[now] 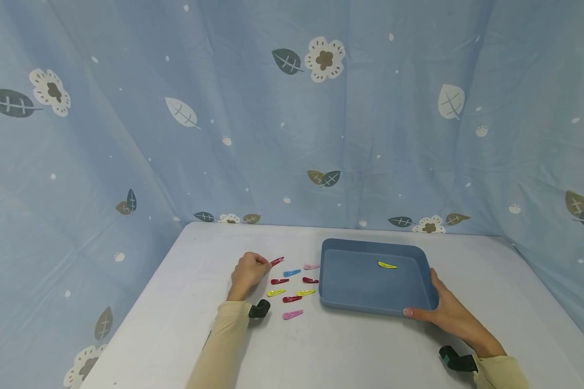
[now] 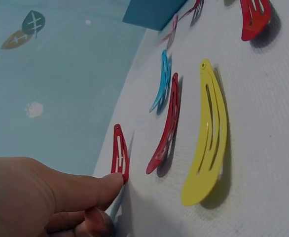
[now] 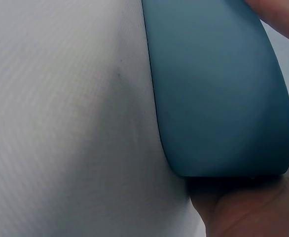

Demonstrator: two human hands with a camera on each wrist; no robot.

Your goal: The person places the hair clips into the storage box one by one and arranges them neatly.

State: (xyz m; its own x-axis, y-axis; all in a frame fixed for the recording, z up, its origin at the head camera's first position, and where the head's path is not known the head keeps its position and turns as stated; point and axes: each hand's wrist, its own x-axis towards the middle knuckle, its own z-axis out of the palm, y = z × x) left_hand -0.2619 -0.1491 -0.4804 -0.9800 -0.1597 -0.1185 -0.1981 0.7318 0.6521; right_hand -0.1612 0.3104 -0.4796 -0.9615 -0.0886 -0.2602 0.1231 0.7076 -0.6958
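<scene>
My left hand (image 1: 249,273) pinches a red hair clip (image 2: 119,150) by one end between thumb and finger, at the far left of a loose group of hair clips. Closest to it on the table lie another red clip (image 2: 169,123), a blue clip (image 1: 292,273) and a yellow clip (image 2: 208,133). On the right, my right hand (image 1: 450,313) grips the near right corner of a blue-grey tray (image 1: 365,309), thumb along the front side and fingers at the right side. A single yellow clip (image 1: 387,265) lies inside the tray.
More clips lie left of the tray, among them a pink one (image 1: 293,314) nearest the front and a dark red one (image 1: 310,280) close to the tray's side. A white cloth covers the table (image 1: 292,356). Behind it hangs a blue patterned curtain (image 1: 253,135).
</scene>
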